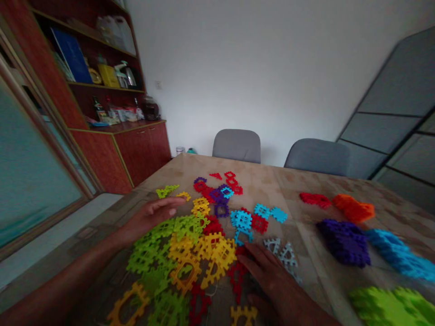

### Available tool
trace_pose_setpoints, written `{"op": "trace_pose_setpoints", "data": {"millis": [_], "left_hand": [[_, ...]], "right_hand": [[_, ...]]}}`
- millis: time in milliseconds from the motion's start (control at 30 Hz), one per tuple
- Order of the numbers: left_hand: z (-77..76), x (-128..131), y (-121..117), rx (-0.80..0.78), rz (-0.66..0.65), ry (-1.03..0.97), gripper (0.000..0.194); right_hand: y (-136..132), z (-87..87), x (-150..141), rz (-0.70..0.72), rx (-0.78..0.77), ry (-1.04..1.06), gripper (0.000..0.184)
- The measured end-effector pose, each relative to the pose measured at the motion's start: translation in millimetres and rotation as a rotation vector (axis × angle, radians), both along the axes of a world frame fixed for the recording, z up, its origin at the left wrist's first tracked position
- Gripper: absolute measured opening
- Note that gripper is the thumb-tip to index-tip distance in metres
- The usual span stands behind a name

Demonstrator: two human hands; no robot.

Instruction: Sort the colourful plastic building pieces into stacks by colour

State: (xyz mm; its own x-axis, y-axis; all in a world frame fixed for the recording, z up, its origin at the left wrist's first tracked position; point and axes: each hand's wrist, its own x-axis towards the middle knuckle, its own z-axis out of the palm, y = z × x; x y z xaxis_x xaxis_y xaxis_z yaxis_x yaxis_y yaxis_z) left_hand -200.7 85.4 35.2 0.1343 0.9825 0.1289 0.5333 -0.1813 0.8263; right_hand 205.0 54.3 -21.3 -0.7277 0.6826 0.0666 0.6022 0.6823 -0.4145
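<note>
- Right hand (272,280): open, palm down, fingers spread. It rests at the near right margin of the heap of interlocking plastic pieces (190,258) and touches a red piece (237,276). No held item is visible.
- Left hand (151,217): open, fingers extended and spread, at the left margin of the heap, next to the lime green pieces (152,258). No held item is visible.
- Heap: flat lattice-edged lime green pieces, yellow pieces (214,256) and red pieces lie loose and overlapping between the two hands.
- Left of the heap: a strip of bare tabletop runs to the left edge of the patterned table (102,226), giving open room for movement.
- Just right of the heap: grey pieces (283,253) lie beside the right hand.
- Beyond the heap: purple, cyan and red pieces (220,194) lie scattered, with open tabletop around them and up to the far table edge.
- Right of the heap, well apart: compact stacks lie in separate colours, namely purple (344,242), cyan (397,253), orange (353,208), red (315,199) and green (390,308).
- Far beyond the heap: two grey chairs (237,145) (317,156) and a wooden cabinet (118,154).
</note>
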Motion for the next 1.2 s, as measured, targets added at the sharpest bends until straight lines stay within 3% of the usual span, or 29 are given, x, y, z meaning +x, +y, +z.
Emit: {"op": "trace_pose_setpoints", "data": {"millis": [100, 167, 267, 333, 433, 533, 633, 767, 933, 1033, 1200], "left_hand": [[-6.2, -14, -2, 0.018, 0.029, 0.045, 0.065], [-13.3, -13, -7, 0.011, -0.032, 0.077, 0.061], [-21.3, 5, -16, 0.004, -0.162, 0.093, 0.053], [-21.6, 17, -19, 0.002, -0.223, 0.075, 0.051], [-15.4, 22, -20, -0.007, -0.251, 0.024, 0.054], [-8.4, 10, -19, 0.016, -0.174, 0.011, 0.057], [-7.4, -4, -19, 0.052, -0.08, 0.086, 0.05], [-18.2, -9, -20, 0.065, -0.059, 0.197, 0.05], [-41.0, -4, -17, 0.1, -0.102, 0.392, 0.051], [-51.0, 4, -14, 0.164, -0.078, 0.416, 0.049], [-61.6, 8, -11, 0.242, 0.032, 0.445, 0.072]], "right_hand": [[-4, -22.2, 7, 0.048, 0.19, -0.006, 0.079], [-7, -42.6, 8, 0.095, 0.304, 0.008, 0.088], [-13, -57.8, 2, 0.093, 0.402, 0.022, 0.081], [-17, -50.0, -4, 0.089, 0.392, 0.013, 0.081], [-17, -24.4, -12, 0.028, 0.357, -0.036, 0.068], [-16, -6.3, -10, -0.053, 0.378, -0.01, 0.058], [-21, -4.1, 3, -0.065, 0.378, 0.013, 0.06], [-37, -19.9, 25, 0.018, 0.416, 0.018, 0.074], [-45, -35.8, 29, 0.044, 0.434, -0.029, 0.068], [-38, -24.4, 17, 0.035, 0.334, -0.094, 0.074], [-33, 10.4, 6, -0.083, 0.166, -0.091, 0.058]]}}
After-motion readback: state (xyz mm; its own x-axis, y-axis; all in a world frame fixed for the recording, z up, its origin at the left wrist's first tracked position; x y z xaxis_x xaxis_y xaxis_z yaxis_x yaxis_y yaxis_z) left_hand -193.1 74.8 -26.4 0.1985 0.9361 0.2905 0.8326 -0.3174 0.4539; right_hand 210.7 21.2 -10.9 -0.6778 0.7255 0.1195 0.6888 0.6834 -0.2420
